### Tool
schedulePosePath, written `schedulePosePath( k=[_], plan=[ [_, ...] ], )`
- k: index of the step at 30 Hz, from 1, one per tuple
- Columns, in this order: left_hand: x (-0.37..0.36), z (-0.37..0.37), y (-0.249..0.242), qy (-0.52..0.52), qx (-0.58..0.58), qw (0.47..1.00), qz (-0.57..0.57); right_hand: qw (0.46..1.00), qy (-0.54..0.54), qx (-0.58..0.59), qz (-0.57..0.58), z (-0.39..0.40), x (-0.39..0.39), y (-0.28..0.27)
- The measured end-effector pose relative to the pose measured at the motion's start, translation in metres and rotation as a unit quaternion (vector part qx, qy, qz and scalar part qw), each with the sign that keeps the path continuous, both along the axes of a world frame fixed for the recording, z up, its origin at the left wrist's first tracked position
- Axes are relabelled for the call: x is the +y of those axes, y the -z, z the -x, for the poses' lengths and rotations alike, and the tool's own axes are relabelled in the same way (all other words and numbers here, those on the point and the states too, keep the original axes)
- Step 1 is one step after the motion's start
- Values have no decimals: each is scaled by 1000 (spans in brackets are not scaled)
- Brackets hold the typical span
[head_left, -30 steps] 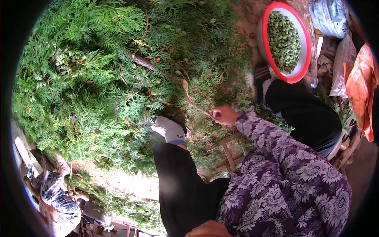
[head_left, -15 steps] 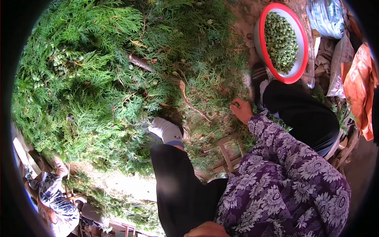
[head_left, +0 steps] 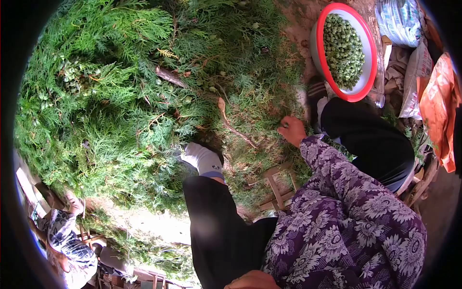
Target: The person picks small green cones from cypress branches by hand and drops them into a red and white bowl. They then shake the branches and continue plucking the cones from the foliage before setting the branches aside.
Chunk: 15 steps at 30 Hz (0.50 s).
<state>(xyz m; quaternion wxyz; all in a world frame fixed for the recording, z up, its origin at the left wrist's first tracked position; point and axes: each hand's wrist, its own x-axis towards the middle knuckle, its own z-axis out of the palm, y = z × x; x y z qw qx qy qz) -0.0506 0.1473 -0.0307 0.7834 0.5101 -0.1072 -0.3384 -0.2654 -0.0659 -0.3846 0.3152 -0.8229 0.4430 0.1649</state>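
Note:
My right hand (head_left: pixel 292 131), reaching out from a purple floral sleeve (head_left: pixel 332 159), hovers low over scattered green sprigs (head_left: pixel 255 120) between my feet. Its fingers are curled into a pinch, and what they hold, if anything, is too small to make out. Only the back of my left hand (head_left: pixel 253 280) shows, at the bottom edge beside my dark trouser leg (head_left: pixel 216 236); its fingers are hidden. A large heap of cut evergreen branches (head_left: pixel 110 111) spreads across the left and top. Beyond my right foot stands a white basin with a red rim (head_left: pixel 319 53), holding small green cones (head_left: pixel 342 50).
A bare stick (head_left: pixel 236 130) lies near my white-socked foot (head_left: pixel 202 159). Beneath me is a wooden frame (head_left: pixel 275 190). Sacks (head_left: pixel 415 82) and an orange bag (head_left: pixel 439 106) stand at right. At lower left sits another person (head_left: pixel 70 245).
My right hand has shifted slightly up and to the left, still with curled fingers. My left hand and the basin stay where they were.

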Motion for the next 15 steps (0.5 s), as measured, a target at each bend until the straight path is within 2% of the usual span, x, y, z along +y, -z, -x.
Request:
schedulePosePath(
  k=[1,3,4,6,7,9,11,12,13,14,15],
  plan=[
    [0,0,0,-4,2,1000,-1,1000,0,0,0,-1,-3,-7],
    [-4,-1,0,-8,1,1000,4,988,62,-9,-143,-3,-9,-23],
    [-4,-1,0,-12,1,1000,8,988,61,-8,-142,-4,-9,-26],
    [1,2,2,-10,-1,1000,9,968,-93,14,-232,-5,-5,-30],
    [2,2,2,-5,-4,1000,8,968,-94,15,-234,-6,1,-28],
    [2,1,1,-3,-2,1000,-3,948,-195,-1,-252,-13,18,-20],
    [0,-1,-1,1,2,1000,-13,942,-206,13,-266,-36,32,-35],
    [-1,-1,-1,-5,4,1000,-14,888,-333,129,-289,-43,38,-37],
    [-2,-1,-1,-10,6,1000,-15,805,-450,241,-302,-45,43,-38],
    [-1,-1,-1,-10,6,1000,-15,739,-523,292,-309,-42,49,-33],
    [0,-1,-1,-7,4,1000,-16,739,-523,292,-308,-37,50,-28]
  ],
)
